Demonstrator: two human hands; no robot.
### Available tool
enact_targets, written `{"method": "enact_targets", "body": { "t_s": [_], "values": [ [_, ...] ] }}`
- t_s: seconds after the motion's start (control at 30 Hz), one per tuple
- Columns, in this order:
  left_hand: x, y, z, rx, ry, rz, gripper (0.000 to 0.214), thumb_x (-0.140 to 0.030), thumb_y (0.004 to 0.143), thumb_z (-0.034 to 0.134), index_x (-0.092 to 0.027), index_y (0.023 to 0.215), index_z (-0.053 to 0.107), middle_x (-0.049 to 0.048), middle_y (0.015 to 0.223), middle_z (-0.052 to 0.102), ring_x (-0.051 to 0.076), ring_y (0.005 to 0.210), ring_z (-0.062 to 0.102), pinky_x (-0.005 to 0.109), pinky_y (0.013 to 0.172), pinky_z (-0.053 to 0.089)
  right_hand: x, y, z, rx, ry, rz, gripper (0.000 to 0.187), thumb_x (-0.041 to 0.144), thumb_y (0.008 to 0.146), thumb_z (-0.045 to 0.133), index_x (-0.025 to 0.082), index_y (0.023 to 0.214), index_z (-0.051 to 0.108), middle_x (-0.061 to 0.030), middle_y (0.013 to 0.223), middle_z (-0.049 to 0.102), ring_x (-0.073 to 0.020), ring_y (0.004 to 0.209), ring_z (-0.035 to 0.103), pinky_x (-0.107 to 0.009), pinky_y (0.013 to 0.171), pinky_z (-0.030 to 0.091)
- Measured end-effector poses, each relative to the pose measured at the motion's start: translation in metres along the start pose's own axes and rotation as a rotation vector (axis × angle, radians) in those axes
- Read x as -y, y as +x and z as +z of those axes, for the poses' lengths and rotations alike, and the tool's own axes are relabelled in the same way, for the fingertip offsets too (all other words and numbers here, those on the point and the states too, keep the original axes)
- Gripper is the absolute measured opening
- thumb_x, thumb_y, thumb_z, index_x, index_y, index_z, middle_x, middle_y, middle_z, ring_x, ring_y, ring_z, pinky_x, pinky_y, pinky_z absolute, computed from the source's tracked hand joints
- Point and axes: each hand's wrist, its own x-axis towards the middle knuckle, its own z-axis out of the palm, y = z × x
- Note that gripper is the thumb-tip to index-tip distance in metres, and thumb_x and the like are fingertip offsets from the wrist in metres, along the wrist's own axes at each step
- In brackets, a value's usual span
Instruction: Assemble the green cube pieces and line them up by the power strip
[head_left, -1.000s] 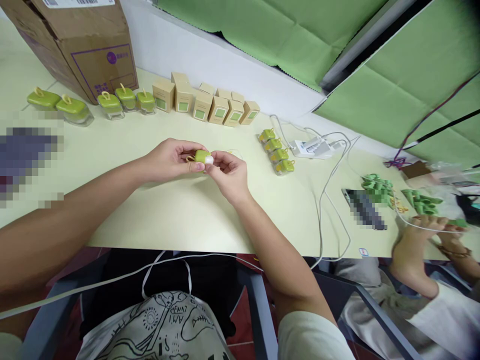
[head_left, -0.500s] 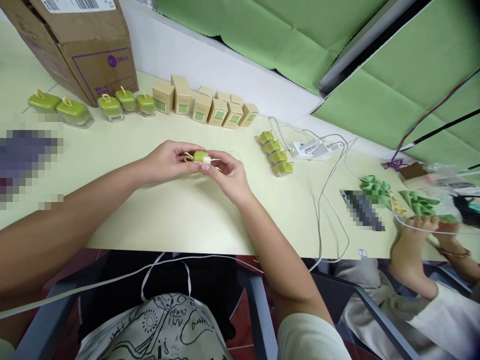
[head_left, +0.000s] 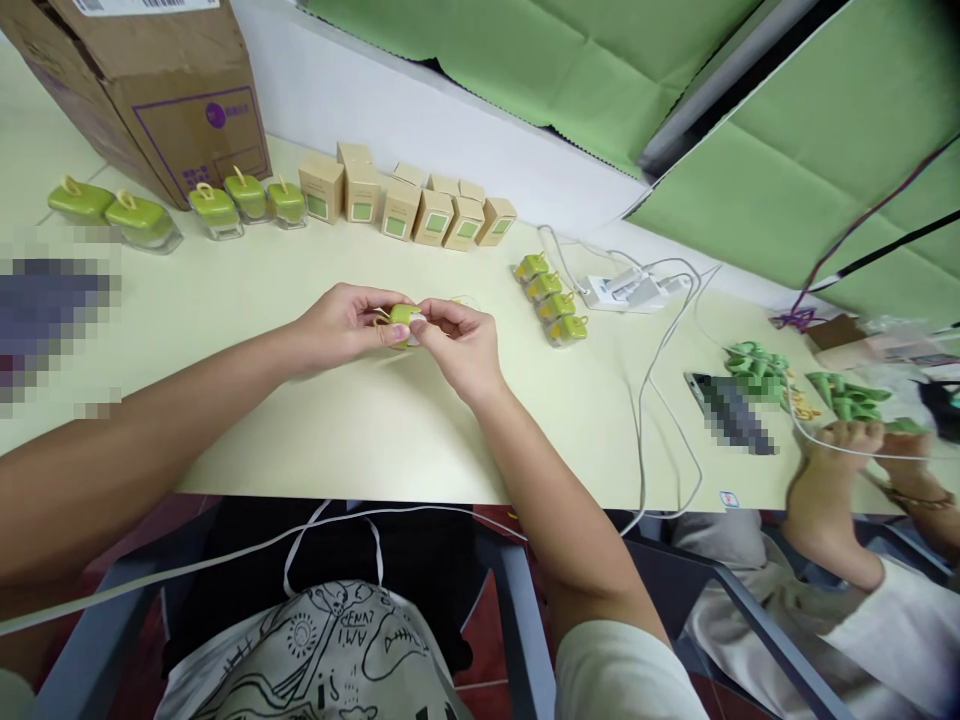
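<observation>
My left hand (head_left: 341, 322) and my right hand (head_left: 457, 345) meet over the pale table (head_left: 315, 430), both pinched on one small green piece with a white face (head_left: 403, 315). A thin yellow loop sticks out of it on the left. The fingers of both hands are curled round it, hiding most of it.
A cardboard box (head_left: 157, 90) stands at the back left, with green-lidded jars (head_left: 214, 205) and small tan cartons (head_left: 405, 205) in a row beside it. Several green pieces (head_left: 551, 298) lie right of my hands, then a white charger with cables (head_left: 622, 290). Another person's hands (head_left: 847, 450) work at far right among green bits.
My hands have turned the green piece a little; my right fingers now cover more of its white face. The view has shifted slightly.
</observation>
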Motion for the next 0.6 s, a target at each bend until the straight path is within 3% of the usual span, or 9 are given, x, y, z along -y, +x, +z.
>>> {"method": "enact_targets", "body": {
  "t_s": [0.07, 0.2, 0.3, 0.6],
  "values": [
    [0.0, 0.0, 0.001, -0.001, -0.026, -0.006, 0.067, -0.062, 0.072, 0.112, -0.02, 0.121, 0.094, 0.0105, 0.116, 0.089, 0.031, 0.112, 0.085, 0.055, 0.114, 0.069, 0.001, 0.0, 0.001, -0.004, -0.01, -0.028, 0.035, 0.051, 0.073, 0.102, 0.023, 0.088, 0.085, -0.0001, 0.085, 0.082, -0.0179, 0.078, 0.076, -0.034, 0.074, 0.067],
    [-0.003, 0.0, -0.001, 0.013, -0.075, -0.019, 0.069, -0.066, 0.073, 0.112, -0.02, 0.121, 0.094, 0.0117, 0.12, 0.089, 0.032, 0.116, 0.085, 0.056, 0.118, 0.068, -0.002, 0.0, 0.003, 0.01, -0.016, -0.093, 0.056, 0.066, 0.068, 0.105, 0.025, 0.094, 0.079, -0.0009, 0.089, 0.08, -0.0178, 0.079, 0.074, -0.034, 0.073, 0.067],
    [-0.004, -0.001, -0.001, -0.002, -0.124, -0.025, 0.072, -0.068, 0.073, 0.111, -0.02, 0.124, 0.093, 0.0124, 0.123, 0.089, 0.034, 0.12, 0.085, 0.057, 0.121, 0.067, -0.006, -0.001, 0.006, 0.003, -0.037, -0.144, 0.061, 0.074, 0.073, 0.102, 0.027, 0.099, 0.075, -0.0012, 0.098, 0.08, -0.0173, 0.086, 0.074, -0.033, 0.074, 0.067],
    [-0.007, -0.005, 0.005, -0.026, -0.178, 0.001, 0.07, -0.065, 0.078, 0.11, -0.019, 0.129, 0.092, 0.0129, 0.13, 0.089, 0.034, 0.125, 0.086, 0.057, 0.125, 0.067, -0.022, -0.003, 0.007, -0.004, -0.093, -0.371, 0.033, 0.059, 0.101, 0.084, 0.031, 0.109, 0.07, -0.0004, 0.104, 0.078, -0.0188, 0.097, 0.078, -0.035, 0.082, 0.068]
  ]
}}
